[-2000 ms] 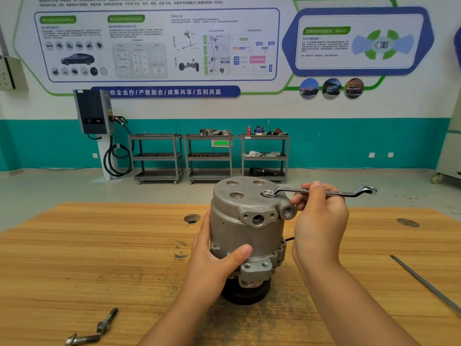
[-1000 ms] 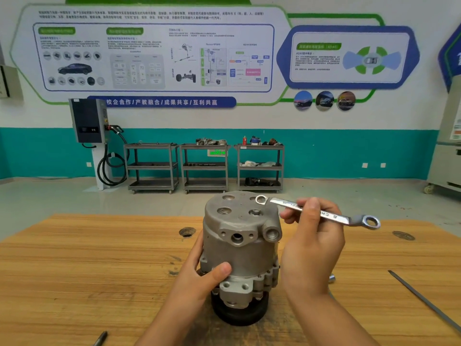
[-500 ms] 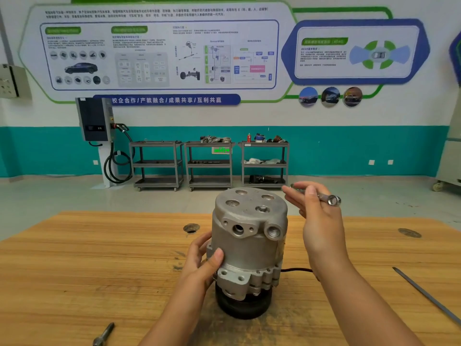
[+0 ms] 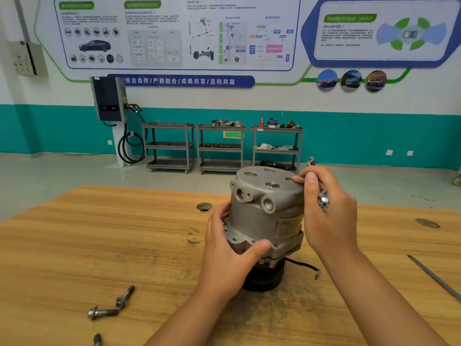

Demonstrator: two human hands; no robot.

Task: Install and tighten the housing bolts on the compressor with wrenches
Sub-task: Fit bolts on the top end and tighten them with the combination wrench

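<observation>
Grey metal compressor (image 4: 264, 221): stands on its dark pulley end (image 4: 264, 280) near the middle of the wooden table (image 4: 99, 245), round housing face up
Seated bolt (image 4: 273, 184): one hex head sits in a recess on that top face; whether it is fully tight I cannot tell
Open holes (image 4: 250, 174): at least two recesses toward the back of the top face look empty, so I reckon more bolts must go in
Loose bolts (image 4: 103, 313): three lie on the table to your left, well apart from the compressor, not yet installed
Left hand (image 4: 224, 248): you grip the lower flange, thumb across the front
Right hand (image 4: 326, 221): your fingers are curled round the wrench (image 4: 323, 201), fingertips at the housing's right rim
Wrench position: off any bolt head, one ring end by your knuckles, the other poking up behind your fingers
Progress: early to middle, as I judge it; you have the rest to thread in and tighten
</observation>
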